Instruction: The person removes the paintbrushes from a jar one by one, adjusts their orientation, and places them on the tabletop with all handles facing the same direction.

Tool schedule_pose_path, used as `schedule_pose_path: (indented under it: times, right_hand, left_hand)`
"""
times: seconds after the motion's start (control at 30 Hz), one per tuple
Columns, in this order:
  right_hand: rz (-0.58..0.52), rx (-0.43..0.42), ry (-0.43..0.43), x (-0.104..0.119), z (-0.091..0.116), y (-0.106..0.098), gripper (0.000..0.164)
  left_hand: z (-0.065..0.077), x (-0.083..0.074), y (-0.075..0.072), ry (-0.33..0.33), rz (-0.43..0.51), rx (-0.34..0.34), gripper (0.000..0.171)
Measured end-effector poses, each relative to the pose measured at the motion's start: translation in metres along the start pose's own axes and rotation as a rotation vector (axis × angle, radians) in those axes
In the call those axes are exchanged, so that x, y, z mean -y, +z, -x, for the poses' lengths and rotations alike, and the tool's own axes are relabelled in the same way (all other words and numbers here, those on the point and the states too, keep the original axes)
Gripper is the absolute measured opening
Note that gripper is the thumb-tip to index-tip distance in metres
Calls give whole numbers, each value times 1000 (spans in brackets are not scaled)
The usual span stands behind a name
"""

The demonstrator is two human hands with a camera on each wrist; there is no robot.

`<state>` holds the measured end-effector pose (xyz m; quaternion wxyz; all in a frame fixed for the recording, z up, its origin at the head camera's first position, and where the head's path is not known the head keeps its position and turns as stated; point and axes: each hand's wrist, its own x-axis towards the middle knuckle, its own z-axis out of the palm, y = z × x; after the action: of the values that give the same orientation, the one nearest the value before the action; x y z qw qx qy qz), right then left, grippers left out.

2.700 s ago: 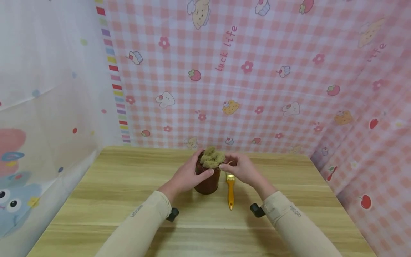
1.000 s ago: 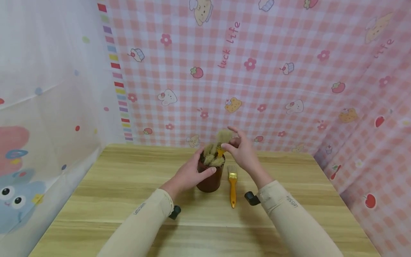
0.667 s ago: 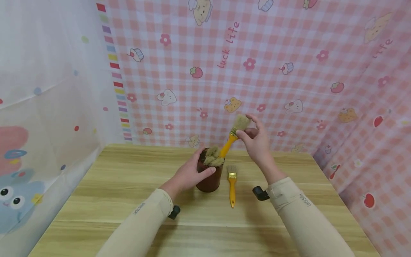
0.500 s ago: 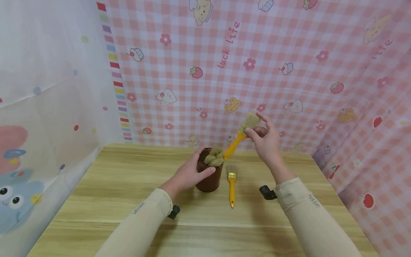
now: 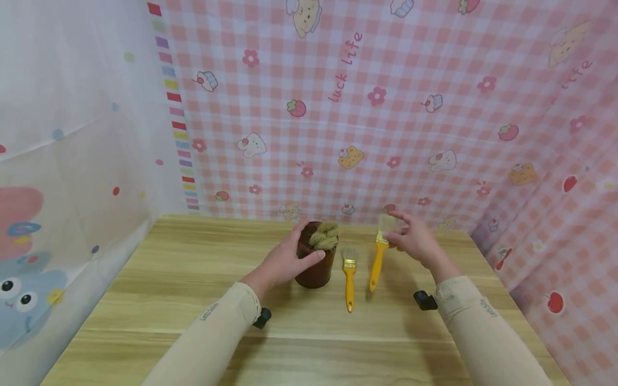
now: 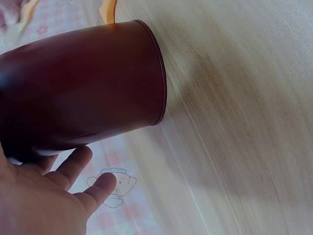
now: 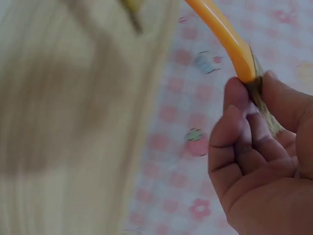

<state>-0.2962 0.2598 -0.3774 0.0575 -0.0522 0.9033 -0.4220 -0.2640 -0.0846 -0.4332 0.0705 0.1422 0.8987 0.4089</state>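
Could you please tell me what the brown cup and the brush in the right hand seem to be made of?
Brown cup: perhaps leather or imitation leather, satin, judging by its soft sheen.
Brush: glossy handle, perhaps plastic or lacquered wood, from its bright highlight; golden ferrule, probably metal, from its shine; pale bristles, fibre unclear.

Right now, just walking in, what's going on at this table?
A person's left hand grips a dark brown cup on the wooden table, tan bristles showing at its top. Their right hand pinches a yellow-handled brush near its bristle end. A second brush lies on the table between the cup and the held brush.
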Motion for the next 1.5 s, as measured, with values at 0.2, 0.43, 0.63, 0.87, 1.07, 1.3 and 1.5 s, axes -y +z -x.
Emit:
schedule_pose_path:
  times: [0.2,0.43,0.63,0.87,1.07,1.3,1.5]
  right_hand:
    - [-8,110,62,-28,-3,11,73]
    - [22,181,110,-43,-5,33,71]
    - [128,119,112,-57,-9,49,64]
    - [179,72,93,-61,-11,58,58]
    - [202,66,60,-59,-10,63,54]
    - [173,82,64,-62,-13,67,55]
    - [124,69,87,-66,-13,72,59]
  left_hand:
    - [0,0,0,5,-1,-3,100]
    - [1,-1,-1,6,-2,-1,101]
    - [1,-3,1,9,6,-10,99]
    - [0,-3,2,-10,5,-12,99]
    - [0,-3,1,-7,-1,-13,99]
    - [0,-2,2,-17,-1,-9,100]
    - [0,-1,3,-22,10,-16,99]
